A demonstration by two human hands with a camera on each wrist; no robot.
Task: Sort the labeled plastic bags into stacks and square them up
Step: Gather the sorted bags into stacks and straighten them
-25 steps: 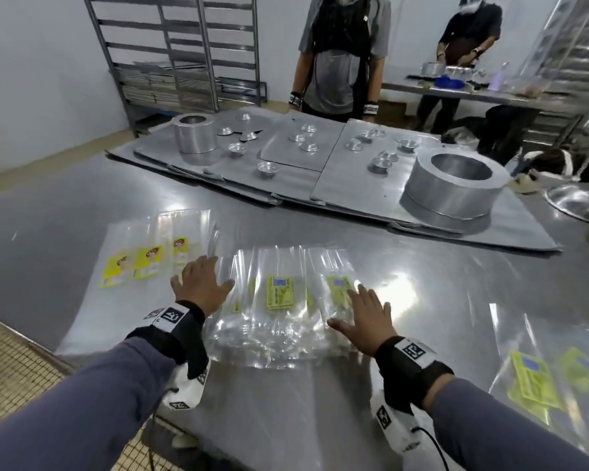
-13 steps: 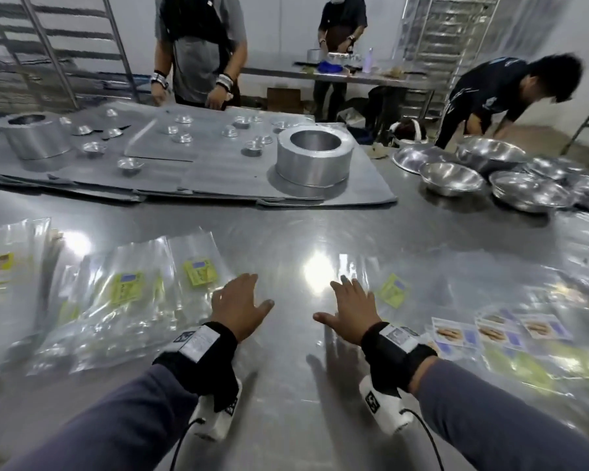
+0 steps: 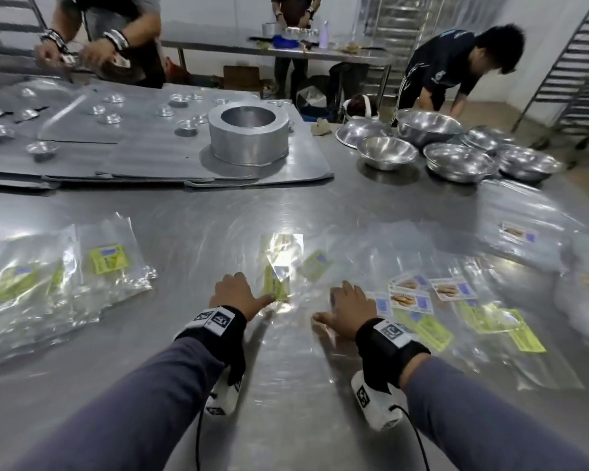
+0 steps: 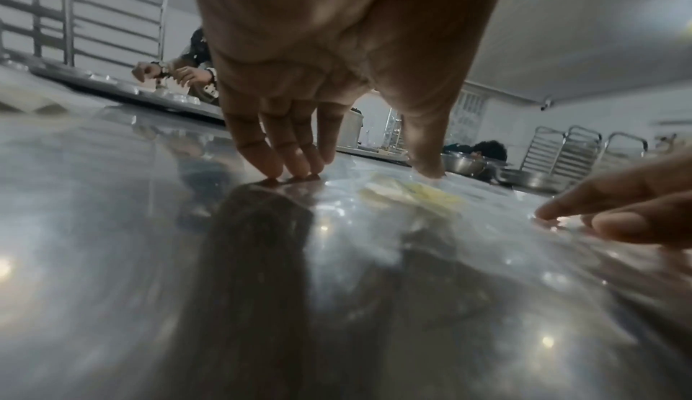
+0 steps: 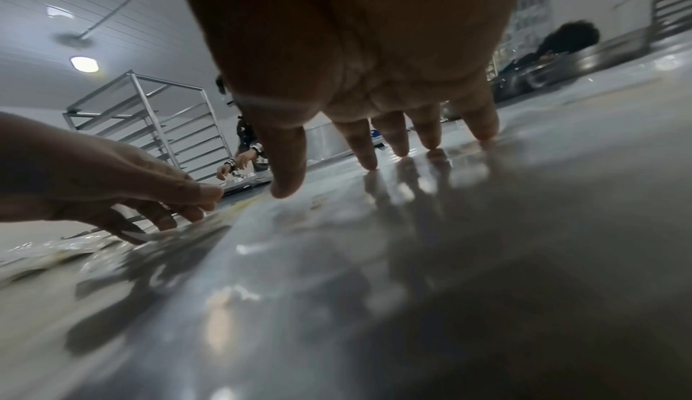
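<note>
Head view, left hand (image 3: 236,294) touching bag (image 3: 279,266)

Steel table (image 3: 191,212) (bags (image 3: 62,277), bowls (image 3: 386,151), trays (image 3: 143,158)).

Table (image 3: 191,212) polished steel, glossy; bags (image 3: 48,290) clear crinkled plastic.

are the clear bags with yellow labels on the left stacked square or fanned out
Fanned out. The clear plastic bags with yellow labels overlap unevenly on the steel table, labels offset, corners splayed.
</note>
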